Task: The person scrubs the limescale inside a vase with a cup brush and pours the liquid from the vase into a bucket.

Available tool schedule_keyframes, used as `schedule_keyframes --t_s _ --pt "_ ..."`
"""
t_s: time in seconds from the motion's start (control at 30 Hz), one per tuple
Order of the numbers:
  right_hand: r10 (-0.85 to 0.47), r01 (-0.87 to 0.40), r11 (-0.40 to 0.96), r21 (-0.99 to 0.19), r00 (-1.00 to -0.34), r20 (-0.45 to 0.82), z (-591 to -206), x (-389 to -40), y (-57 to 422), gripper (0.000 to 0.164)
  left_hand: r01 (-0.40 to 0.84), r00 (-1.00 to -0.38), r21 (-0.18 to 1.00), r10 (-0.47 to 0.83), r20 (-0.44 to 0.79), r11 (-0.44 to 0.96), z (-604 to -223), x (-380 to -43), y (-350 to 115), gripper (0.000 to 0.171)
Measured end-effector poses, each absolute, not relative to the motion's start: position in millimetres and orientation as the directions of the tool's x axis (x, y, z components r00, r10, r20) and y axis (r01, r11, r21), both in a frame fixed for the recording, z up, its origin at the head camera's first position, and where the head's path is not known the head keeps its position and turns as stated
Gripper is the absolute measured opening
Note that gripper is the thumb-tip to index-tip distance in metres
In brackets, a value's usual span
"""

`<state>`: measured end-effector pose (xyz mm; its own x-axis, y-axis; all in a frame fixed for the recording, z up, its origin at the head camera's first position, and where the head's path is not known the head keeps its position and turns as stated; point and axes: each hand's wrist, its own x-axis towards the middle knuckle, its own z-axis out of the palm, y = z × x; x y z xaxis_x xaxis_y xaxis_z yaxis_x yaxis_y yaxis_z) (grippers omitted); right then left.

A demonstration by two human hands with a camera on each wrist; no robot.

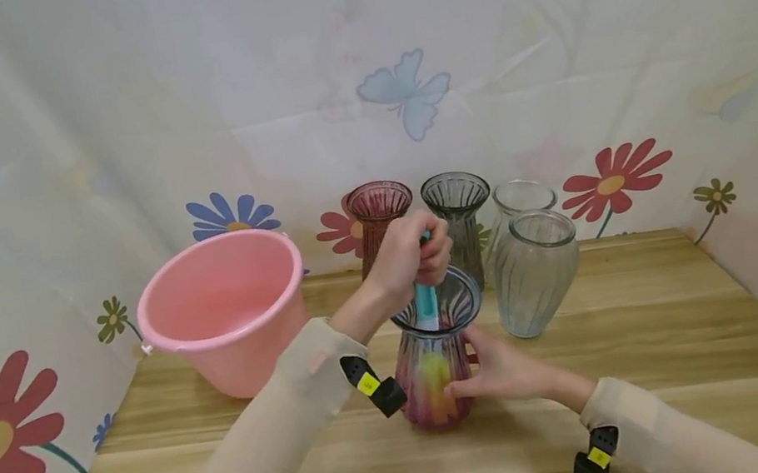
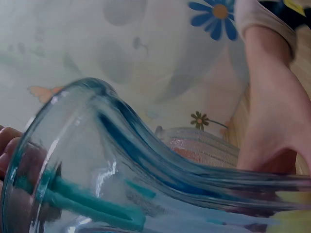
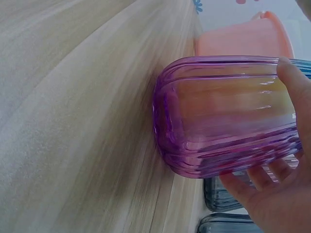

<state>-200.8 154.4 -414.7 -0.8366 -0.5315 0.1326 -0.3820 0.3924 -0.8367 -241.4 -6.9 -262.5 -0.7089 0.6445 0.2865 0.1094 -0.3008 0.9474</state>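
A ribbed glass vase (image 1: 419,398), blue-grey at its flared rim and purple-pink toward the base, stands nearly upright in front of me. My left hand (image 1: 406,253) is at its mouth, fingers wrapped around the teal handle (image 1: 426,304) of a bottle brush. The brush's yellow and orange head (image 1: 437,383) shows blurred through the glass, down inside the vase. Lower down, my right hand (image 1: 504,366) grips the vase's body from the right. In the right wrist view, its thumb (image 3: 294,82) and fingers lie on opposite sides of the purple glass (image 3: 218,160).
A pink bucket (image 1: 233,338) stands on the wooden table (image 1: 674,354) at the left. Behind the vase are a reddish vase (image 1: 377,224) and a dark grey vase (image 1: 459,214). Two clear vases, the nearer one (image 1: 538,276) leaning, stand to the right. A flowered curtain (image 1: 297,116) encloses the table.
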Motion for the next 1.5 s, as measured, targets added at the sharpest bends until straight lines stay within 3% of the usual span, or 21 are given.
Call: schedule_keyframes --t_s 0.43,0.6,0.73,1.2,1.5 --pt "-0.663 -0.373 0.441 -0.816 -0.748 -0.017 -404.4 -210.4 165.0 0.077 0.033 -0.683 0.995 0.725 0.09 -0.093 -269.5 -244.8 -0.8 0.037" --pt "-0.688 -0.366 0.418 -0.831 -0.725 -0.027 -404.0 -217.2 165.9 0.072 -0.03 -0.643 0.992 0.762 0.073 -0.12 -268.0 -244.8 -2.8 0.041" --pt "-0.674 -0.333 0.4 -0.854 -0.738 -0.028 -403.7 -217.8 164.9 0.072 -0.086 -0.602 0.98 0.793 0.09 -0.177 -261.6 -243.5 -6.1 0.043" --pt "-0.622 -0.345 0.479 -0.807 -0.783 -0.034 -397.9 -212.4 160.7 0.077 0.07 -0.617 0.924 0.712 0.336 -0.375 -192.7 -241.8 -27.7 0.035" --pt "-0.633 -0.362 0.476 -0.801 -0.774 -0.026 -396.1 -209.7 158.6 0.07 0.03 -0.585 0.919 0.739 0.335 -0.393 -202.8 -243.4 -27.4 0.035"
